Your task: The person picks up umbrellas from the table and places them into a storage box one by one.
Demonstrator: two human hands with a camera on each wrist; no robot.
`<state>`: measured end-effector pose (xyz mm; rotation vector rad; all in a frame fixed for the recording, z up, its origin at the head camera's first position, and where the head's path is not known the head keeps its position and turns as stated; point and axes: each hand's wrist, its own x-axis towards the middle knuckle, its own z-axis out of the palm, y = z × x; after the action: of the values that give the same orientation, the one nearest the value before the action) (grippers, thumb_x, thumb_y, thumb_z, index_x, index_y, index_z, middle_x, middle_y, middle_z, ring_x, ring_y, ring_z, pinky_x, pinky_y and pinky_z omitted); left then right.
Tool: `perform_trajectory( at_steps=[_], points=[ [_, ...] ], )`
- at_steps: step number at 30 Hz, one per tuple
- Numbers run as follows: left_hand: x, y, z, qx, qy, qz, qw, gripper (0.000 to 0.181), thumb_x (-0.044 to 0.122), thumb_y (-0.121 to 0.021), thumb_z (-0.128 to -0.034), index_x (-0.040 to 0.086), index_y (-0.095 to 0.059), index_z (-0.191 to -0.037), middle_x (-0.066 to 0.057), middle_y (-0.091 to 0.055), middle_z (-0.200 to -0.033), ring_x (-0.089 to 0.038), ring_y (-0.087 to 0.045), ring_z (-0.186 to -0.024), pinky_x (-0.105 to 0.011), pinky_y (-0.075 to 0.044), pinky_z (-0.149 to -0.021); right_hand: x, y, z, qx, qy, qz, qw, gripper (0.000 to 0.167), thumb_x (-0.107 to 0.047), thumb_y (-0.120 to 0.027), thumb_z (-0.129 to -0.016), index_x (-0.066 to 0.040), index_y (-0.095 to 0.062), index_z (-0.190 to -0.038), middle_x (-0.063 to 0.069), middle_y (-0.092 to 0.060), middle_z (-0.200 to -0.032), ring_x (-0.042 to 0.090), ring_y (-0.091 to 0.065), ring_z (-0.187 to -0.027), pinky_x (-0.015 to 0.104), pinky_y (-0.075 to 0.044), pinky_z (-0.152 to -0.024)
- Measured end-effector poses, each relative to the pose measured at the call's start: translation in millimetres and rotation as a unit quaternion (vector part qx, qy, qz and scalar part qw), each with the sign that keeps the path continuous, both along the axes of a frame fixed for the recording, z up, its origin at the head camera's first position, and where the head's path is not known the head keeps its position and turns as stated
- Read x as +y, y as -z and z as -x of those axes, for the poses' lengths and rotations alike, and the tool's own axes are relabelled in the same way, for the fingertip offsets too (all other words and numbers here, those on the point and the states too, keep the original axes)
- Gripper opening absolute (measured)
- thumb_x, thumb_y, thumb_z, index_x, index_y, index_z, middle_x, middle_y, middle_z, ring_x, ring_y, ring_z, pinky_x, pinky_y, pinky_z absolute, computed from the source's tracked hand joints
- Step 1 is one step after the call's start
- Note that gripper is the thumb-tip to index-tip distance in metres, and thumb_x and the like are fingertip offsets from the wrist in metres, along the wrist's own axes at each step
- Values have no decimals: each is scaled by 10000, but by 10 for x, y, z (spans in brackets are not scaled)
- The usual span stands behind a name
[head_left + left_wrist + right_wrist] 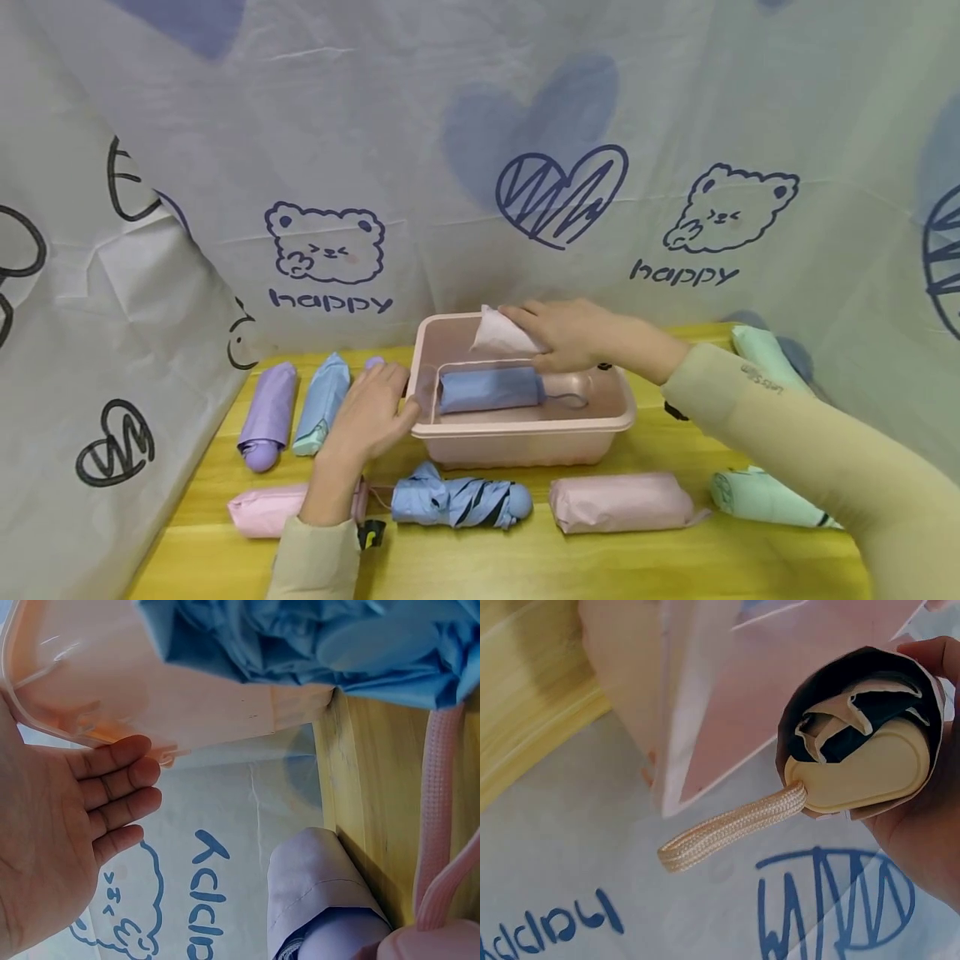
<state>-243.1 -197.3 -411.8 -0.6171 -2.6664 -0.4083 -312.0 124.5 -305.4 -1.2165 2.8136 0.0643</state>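
My right hand [577,333] grips a folded umbrella in a pale pink sleeve [502,332], held above the back of a pink plastic bin [517,430]. In the right wrist view, the cream handle end [870,766] and a woven wrist strap [731,826] face the camera. A blue folded umbrella [491,390] lies inside the bin, its cord loop to the right. At the bin's left edge is my left hand [371,417], its thumb near the rim corner. In the left wrist view its fingers [124,787] are loosely extended by the bin's outer wall.
Purple [272,408] and blue [324,404] folded umbrellas lie left of the bin. Along the front are pink [266,510], striped blue [457,502] and dusty pink [622,502] ones. Mint-green umbrellas [772,498] lie at the right. A patterned cloth [450,167] hangs behind the table.
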Motion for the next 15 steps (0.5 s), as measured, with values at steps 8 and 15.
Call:
perform_trajectory(
  at_steps=[8, 15],
  points=[
    [4, -10, -10, -52, -6, 9, 10000, 219, 278, -485, -881, 86, -563, -950, -46, -563, -898, -257, -468, -878, -445, -400, -896, -229, 76, 56, -354, -296, -252, 9986, 864, -379, -641, -942, -171, -217, -1665, 149, -398, -1623, 351, -491, -1411, 530, -432, -1115],
    [3, -6, 0, 16, 36, 2, 10000, 214, 270, -483, -872, 73, -552, -917, -34, -513, -852, -247, -441, -840, -427, -387, -844, -366, 189, 90, -633, -525, -348, 9960, 840, -313, -651, -955, -143, -228, -1660, 120, -349, -1659, 288, -580, -1271, 471, -451, -1105]
  ],
)
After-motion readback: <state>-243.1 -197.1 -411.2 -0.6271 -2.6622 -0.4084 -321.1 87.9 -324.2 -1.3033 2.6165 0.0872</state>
